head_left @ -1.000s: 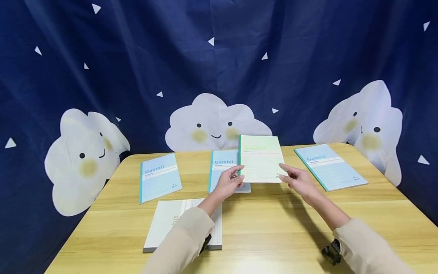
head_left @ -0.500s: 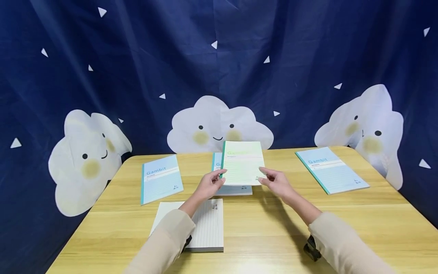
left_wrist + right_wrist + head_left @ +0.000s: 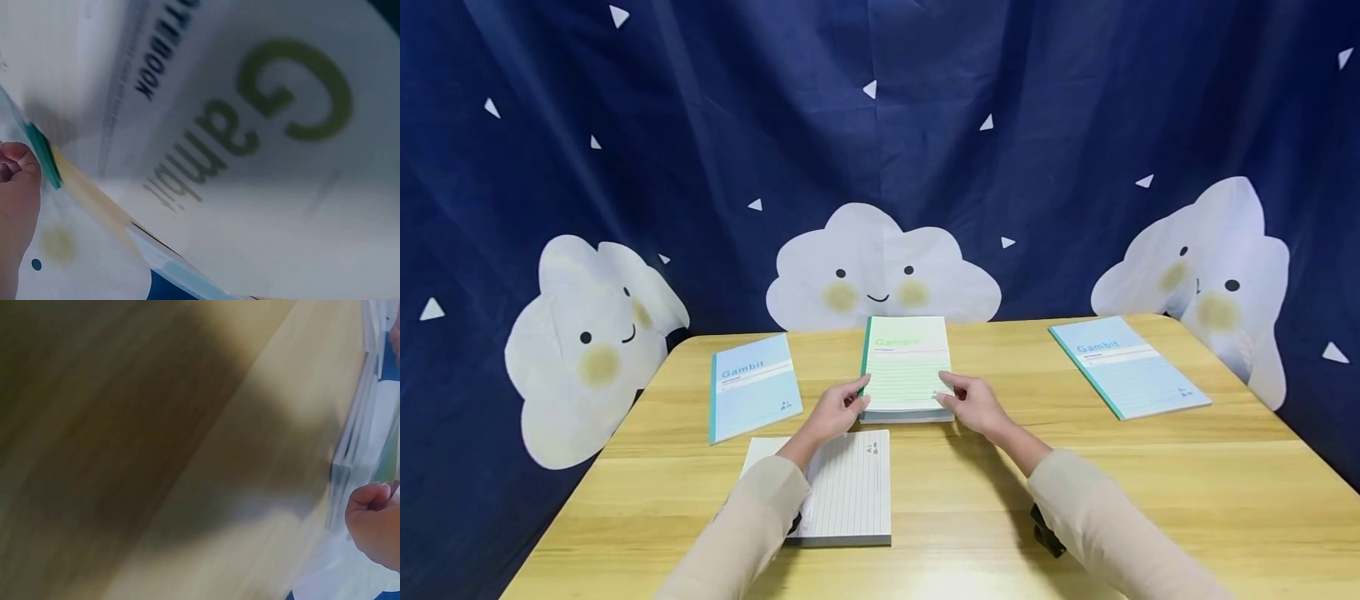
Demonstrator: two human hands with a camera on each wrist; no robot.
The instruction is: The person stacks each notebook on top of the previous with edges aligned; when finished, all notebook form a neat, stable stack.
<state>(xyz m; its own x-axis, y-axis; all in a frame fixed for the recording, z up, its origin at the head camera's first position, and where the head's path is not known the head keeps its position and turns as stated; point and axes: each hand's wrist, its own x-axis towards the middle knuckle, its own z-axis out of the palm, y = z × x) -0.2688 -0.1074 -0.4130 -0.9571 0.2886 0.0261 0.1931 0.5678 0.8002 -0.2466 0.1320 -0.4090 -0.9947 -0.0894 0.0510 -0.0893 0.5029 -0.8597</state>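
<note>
A pale green Gambit notebook (image 3: pixel 907 367) with a dark green spine is at the far middle of the table, over a blue notebook (image 3: pixel 917 417) whose front edge shows beneath it. My left hand (image 3: pixel 831 414) pinches its lower left edge between thumb and fingers; my right hand (image 3: pixel 976 406) pinches its lower right corner. Whether the two notebooks touch is hard to tell. In the left wrist view, the left hand (image 3: pixel 19 200) is beside the green spine (image 3: pixel 44 156). The right wrist view shows the right hand (image 3: pixel 375 519) at the notebook's edge.
A white Gambit notebook (image 3: pixel 850 492) lies under my left forearm, partly hidden. One blue notebook (image 3: pixel 756 387) lies at the left and another blue notebook (image 3: pixel 1127 367) at the right of the wooden table (image 3: pixel 970 517). A dark blue curtain (image 3: pixel 880 150) hangs behind.
Both hands have carried the green notebook leftward and down, from beside the middle blue notebook to over it, covering most of it. The other notebooks stay where they were.
</note>
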